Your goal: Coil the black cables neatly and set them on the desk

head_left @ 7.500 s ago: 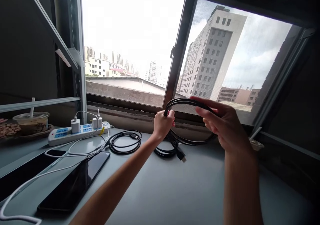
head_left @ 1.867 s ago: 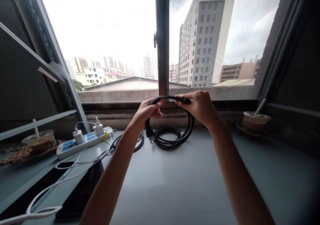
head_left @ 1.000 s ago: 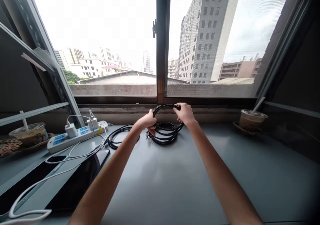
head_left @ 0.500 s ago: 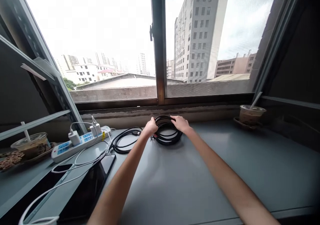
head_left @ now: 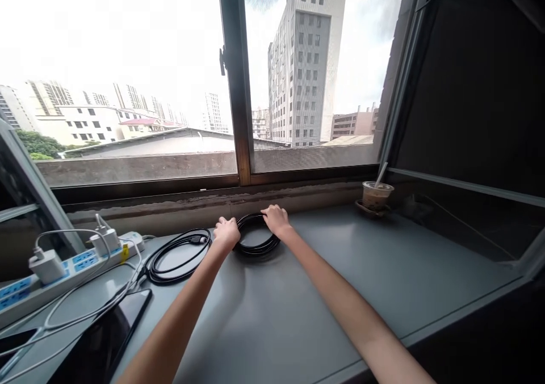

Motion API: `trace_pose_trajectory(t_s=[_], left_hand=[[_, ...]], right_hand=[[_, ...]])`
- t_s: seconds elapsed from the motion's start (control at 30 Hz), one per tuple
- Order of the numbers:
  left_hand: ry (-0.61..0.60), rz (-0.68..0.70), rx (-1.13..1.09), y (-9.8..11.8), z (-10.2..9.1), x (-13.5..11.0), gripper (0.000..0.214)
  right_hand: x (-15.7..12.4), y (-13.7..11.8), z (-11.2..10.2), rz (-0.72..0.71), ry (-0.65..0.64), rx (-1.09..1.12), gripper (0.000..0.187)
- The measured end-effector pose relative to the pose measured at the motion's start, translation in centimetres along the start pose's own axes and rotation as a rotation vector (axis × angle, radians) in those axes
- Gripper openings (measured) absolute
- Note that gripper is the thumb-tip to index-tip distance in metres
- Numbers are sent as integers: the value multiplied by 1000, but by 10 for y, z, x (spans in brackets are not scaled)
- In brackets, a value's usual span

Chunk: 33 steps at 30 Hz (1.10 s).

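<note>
A black coiled cable [head_left: 258, 251] rests on the grey tabletop [head_left: 281, 310] near the window wall. My left hand [head_left: 226, 234] is closed on the coil's left side, its fingertips partly hidden behind the hand. On the upper right of the coil, my right hand [head_left: 276, 219] grips the loops with fingers curled over them. To the left of my left hand lies a second, looser black cable [head_left: 164, 282], with a connector on its upper right part.
At the left stand a white power strip [head_left: 135, 241] with plugged-in chargers, trailing white cables [head_left: 91, 320] and a dark tablet [head_left: 108, 338]. A cup with a straw [head_left: 377, 196] sits on a coaster at the back right. Behind runs the window ledge [head_left: 204, 199].
The view has turned to the right, so everything sits further left. The loops between my hands now lie closer together in a flatter ring. Both hands stay on the coil.
</note>
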<state>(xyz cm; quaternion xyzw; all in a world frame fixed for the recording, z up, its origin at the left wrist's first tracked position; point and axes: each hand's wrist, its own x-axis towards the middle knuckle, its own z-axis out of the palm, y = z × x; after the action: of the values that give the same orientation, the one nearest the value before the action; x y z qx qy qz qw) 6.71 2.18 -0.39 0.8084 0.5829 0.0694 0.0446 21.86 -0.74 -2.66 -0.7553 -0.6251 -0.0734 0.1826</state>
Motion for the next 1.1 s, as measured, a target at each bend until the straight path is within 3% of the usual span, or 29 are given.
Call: trace_pose_trajectory(t_s=[0.23, 0.4, 0.6, 0.87, 1.1], left_hand=[[75, 257, 40, 11, 29, 2, 58], [67, 285, 42, 11, 43, 5, 61], [39, 257, -14, 8, 36, 5, 73], [-225, 315, -1, 16, 24, -12, 133], [-215, 309, 1, 16, 34, -15, 135]], right_hand=[[-5, 0, 0, -32, -13, -47, 27], [-6, -1, -11, -36, -4, -25, 26], [-3, 2, -10, -50, 36, 23, 21], [-7, 15, 9, 16, 186, 98, 21], [-8, 18, 17, 79, 257, 196, 18]])
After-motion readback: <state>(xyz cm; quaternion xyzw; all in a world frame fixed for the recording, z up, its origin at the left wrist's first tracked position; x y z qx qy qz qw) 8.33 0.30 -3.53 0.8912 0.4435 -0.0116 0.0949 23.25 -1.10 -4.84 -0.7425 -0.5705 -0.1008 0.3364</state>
